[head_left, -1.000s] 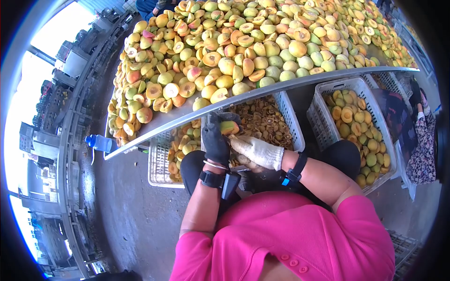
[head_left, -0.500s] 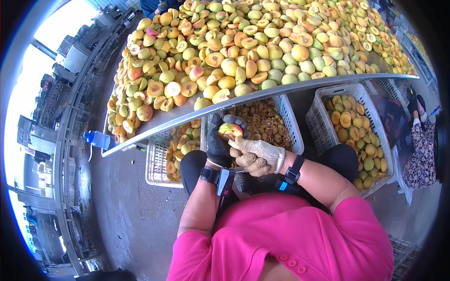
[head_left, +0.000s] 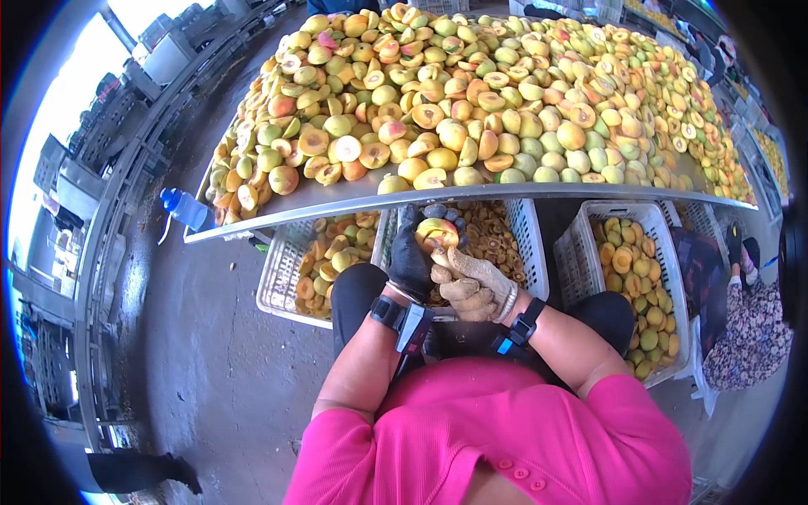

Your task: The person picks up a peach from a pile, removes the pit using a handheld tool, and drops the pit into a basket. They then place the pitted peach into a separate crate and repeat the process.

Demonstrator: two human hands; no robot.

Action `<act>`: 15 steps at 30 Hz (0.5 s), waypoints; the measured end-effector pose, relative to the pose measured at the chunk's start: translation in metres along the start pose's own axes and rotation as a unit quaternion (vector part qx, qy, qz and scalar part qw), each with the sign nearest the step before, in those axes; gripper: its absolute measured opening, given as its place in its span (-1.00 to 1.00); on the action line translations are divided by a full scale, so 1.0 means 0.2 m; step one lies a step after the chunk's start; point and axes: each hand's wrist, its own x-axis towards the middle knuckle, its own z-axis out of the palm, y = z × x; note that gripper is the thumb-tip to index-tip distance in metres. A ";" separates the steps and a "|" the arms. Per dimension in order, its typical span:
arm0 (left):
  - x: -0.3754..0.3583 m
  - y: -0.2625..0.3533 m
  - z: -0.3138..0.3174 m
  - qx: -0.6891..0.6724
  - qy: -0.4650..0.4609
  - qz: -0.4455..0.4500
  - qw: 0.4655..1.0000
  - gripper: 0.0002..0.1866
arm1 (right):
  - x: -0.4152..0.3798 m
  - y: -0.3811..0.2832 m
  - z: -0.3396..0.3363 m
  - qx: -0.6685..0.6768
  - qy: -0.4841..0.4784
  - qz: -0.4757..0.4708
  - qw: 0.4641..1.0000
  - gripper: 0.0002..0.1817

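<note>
My left hand [head_left: 410,259], in a dark glove, is closed around a yellow peach [head_left: 437,235] with a red blush. My right hand [head_left: 476,286], in a pale knit glove, is curled closed just below and right of the peach, its thumb and fingertips up against the fruit. Whatever sits inside the right fist is hidden. Both hands are over a white crate [head_left: 532,257] of brown pits and scraps, in front of the metal table's edge [head_left: 471,197]. Many cut peaches [head_left: 427,115] are heaped on that table.
White crates of peach halves stand at the left [head_left: 276,282] and right [head_left: 581,244] of my knees. A blue-capped bottle [head_left: 187,210] lies by the table's left corner. A person in a flowered garment [head_left: 745,337] is at far right; another person's leg [head_left: 139,473] shows lower left.
The view has tilted up, so the table sits lower in it. A person's leg has come in at lower left. Both hands stay at the peach with little change in grip.
</note>
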 end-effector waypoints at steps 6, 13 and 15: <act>0.02 0.06 0.00 -0.179 0.071 -0.004 0.981 -0.52 | 0.08 0.03 0.08 0.029 -0.070 0.008 0.997 -0.56; 0.00 0.25 -0.16 -0.158 0.115 0.083 0.977 -0.53 | 0.11 -0.12 0.11 0.105 -0.044 -0.130 0.985 -0.58; -0.05 0.42 -0.26 -0.026 0.135 0.169 0.976 -0.60 | 0.09 -0.16 0.05 0.094 0.001 -0.174 0.980 -0.59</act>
